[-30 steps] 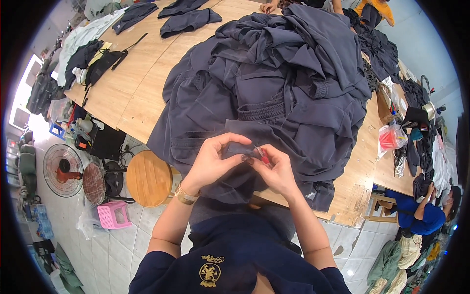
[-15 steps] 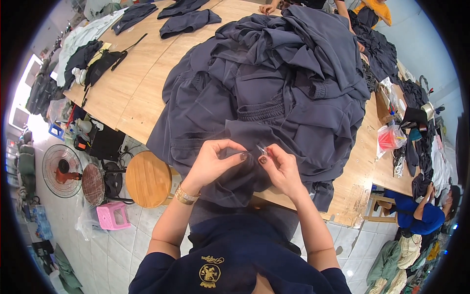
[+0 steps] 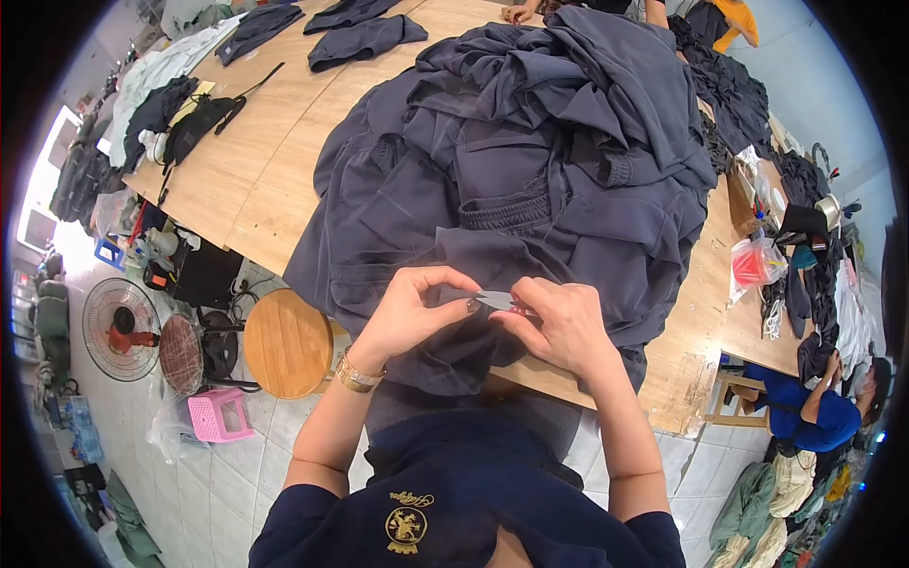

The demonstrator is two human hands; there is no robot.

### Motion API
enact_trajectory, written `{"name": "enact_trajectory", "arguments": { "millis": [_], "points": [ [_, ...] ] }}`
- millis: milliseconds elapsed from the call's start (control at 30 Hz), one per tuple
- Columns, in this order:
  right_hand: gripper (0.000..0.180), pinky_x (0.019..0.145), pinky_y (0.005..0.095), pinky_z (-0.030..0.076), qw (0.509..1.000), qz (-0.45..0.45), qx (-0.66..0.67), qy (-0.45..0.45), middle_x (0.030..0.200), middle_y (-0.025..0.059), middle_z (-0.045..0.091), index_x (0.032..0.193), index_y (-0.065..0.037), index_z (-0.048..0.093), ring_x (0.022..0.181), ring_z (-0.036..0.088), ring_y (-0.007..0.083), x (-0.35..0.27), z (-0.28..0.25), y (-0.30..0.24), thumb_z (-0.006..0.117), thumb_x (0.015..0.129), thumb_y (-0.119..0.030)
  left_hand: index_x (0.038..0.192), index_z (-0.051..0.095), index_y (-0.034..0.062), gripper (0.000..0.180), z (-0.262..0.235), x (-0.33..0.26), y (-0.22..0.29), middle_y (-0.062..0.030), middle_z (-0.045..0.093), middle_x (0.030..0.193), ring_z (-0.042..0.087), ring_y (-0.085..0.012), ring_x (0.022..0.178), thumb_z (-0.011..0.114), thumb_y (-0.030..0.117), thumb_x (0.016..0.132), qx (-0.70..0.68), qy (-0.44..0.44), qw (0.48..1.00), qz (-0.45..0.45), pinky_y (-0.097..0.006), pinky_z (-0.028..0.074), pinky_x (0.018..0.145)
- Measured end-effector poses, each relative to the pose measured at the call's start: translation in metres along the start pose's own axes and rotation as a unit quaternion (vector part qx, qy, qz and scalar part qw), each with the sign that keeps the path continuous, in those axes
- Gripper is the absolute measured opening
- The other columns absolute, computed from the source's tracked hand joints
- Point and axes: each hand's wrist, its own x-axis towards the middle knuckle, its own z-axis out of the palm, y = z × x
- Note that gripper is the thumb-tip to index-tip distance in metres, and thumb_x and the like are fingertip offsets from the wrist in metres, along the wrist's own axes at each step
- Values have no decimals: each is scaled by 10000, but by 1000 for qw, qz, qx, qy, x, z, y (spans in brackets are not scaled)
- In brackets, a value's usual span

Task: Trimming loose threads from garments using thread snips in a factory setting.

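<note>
The right grip (image 3: 559, 322) pinches a small metallic tool (image 3: 496, 300), apparently held close for control beside the left grip (image 3: 414, 308), whose tips nearly meet, any hold impossible to tell, over dark garments (image 3: 511, 161) heaped within easy reach below and beyond on a desk (image 3: 275, 166).

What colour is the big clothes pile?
The clothes pile is dark bluish grey, best seen in the head view.

- Clothes heap (image 3: 530, 161) on table (image 3: 275, 161)
- Garment (image 3: 367, 43) on table, behind heap, leftward
- Stool (image 3: 288, 344) beside table, left of heap
- Fan (image 3: 121, 329) left of stool
- Bag (image 3: 756, 263) right of heap
</note>
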Motion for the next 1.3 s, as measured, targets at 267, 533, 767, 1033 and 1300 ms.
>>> {"name": "enact_trajectory", "arguments": {
  "millis": [267, 533, 767, 1033, 1300],
  "points": [
    [333, 449, 337, 381, 999, -34, -26, -21, 610, 36, 530, 759, -105, 512, 478, 537, 236, 3, -5, 2, 652, 803, -405, 939, 659, -41, 169, 1, 0, 2, -46, 651, 888, 565, -56, 804, 653, 4, 776, 3, -24, 1000, -11, -196, 457, 711],
    [333, 457, 334, 386, 998, -57, -36, -15, 608, 34, 524, 749, -109, 510, 483, 537, 232, 4, -4, 1, 647, 805, -407, 964, 649, -48, 190, 0, 0, 6, -60, 653, 915, 572, -67, 815, 640, -4, 780, -7, -49, 999, -1, -204, 462, 721],
    [321, 459, 333, 386, 998, -60, -24, -6, 607, 44, 519, 751, -98, 510, 483, 534, 235, 2, -1, 5, 651, 812, -379, 955, 653, -39, 181, -2, -1, 7, -50, 651, 900, 568, -59, 792, 639, -6, 778, 13, -47, 999, -18, -201, 462, 706],
    [281, 470, 271, 352, 925, 178, 320, 100, 601, 44, 412, 848, -42, 453, 529, 387, 87, -13, 25, 15, 570, 927, -285, 1004, 630, -1, 208, -10, -1, -1, -1, 605, 806, 542, -37, 737, 666, 24, 801, 214, 41, 973, 77, -182, 430, 664],
    [279, 453, 166, 296, 796, 205, 559, 103, 668, -42, 356, 858, -87, 390, 518, 305, 20, -23, 25, 15, 454, 981, -329, 1119, 543, 24, 311, -54, -14, 48, 13, 575, 885, 495, -31, 701, 626, 43, 820, -53, -116, 988, -82, -182, 416, 675]
  ]
}}
